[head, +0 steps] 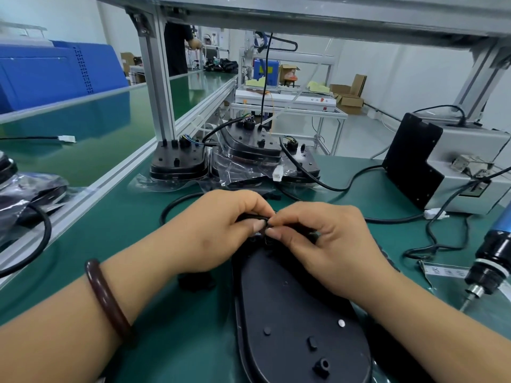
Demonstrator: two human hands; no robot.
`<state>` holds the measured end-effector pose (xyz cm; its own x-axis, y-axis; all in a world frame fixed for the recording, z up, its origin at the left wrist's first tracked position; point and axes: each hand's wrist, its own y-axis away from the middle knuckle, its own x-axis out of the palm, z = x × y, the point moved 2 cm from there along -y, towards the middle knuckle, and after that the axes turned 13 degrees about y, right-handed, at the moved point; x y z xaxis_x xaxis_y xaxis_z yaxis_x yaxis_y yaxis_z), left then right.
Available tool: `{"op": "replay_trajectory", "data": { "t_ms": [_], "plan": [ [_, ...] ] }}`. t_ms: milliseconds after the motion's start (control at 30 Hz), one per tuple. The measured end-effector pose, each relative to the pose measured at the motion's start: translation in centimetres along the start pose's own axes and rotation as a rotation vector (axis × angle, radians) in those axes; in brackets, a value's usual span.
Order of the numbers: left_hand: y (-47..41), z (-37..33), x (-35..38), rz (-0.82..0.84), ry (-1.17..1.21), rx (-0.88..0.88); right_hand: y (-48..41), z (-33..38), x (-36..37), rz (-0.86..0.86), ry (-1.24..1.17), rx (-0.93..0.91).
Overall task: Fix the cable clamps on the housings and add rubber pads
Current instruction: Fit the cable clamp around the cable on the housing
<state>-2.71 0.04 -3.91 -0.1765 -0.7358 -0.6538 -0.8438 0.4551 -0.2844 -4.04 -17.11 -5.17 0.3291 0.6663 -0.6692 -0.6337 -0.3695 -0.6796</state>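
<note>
A black, teardrop-shaped housing [293,313] lies flat on the green mat in front of me, its narrow end pointing away. My left hand [218,230] pinches the black cable [171,205] just above that narrow end. My right hand [326,239] meets it fingertip to fingertip, pinching a small black part at the cable; whether it is the clamp I cannot tell. The fingers hide the spot where cable and housing meet. A small pale dot and several black studs show on the housing's near half.
Several more black housings [179,161] with cables stand stacked in plastic wrap behind my hands. An electric screwdriver [489,261] hangs at the right edge over a paper strip. A grey and black machine [442,167] stands at the back right. An aluminium rail borders the left.
</note>
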Motion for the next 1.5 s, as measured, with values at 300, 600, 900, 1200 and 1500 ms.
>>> {"op": "replay_trajectory", "data": {
  "t_ms": [300, 600, 900, 1200, 1500],
  "plan": [
    [-0.7, 0.5, 0.0, 0.108, 0.432, -0.195, -0.4, -0.5, 0.0, 0.055, 0.190, -0.118],
    [-0.7, 0.8, -0.3, 0.064, 0.374, -0.145, -0.8, -1.0, 0.1, 0.098, 0.184, -0.135],
    [-0.3, 0.6, -0.5, 0.018, 0.187, -0.101, -0.8, -1.2, 0.2, 0.184, 0.028, -0.036],
    [0.0, 1.1, -1.1, 0.080, 0.249, -0.145, -0.8, -0.7, -0.1, 0.278, 0.148, -0.049],
    [1.2, -0.1, 0.5, -0.049, 0.235, -0.075, -0.4, 0.2, -1.0, 0.334, 0.176, -0.063]
  ]
}}
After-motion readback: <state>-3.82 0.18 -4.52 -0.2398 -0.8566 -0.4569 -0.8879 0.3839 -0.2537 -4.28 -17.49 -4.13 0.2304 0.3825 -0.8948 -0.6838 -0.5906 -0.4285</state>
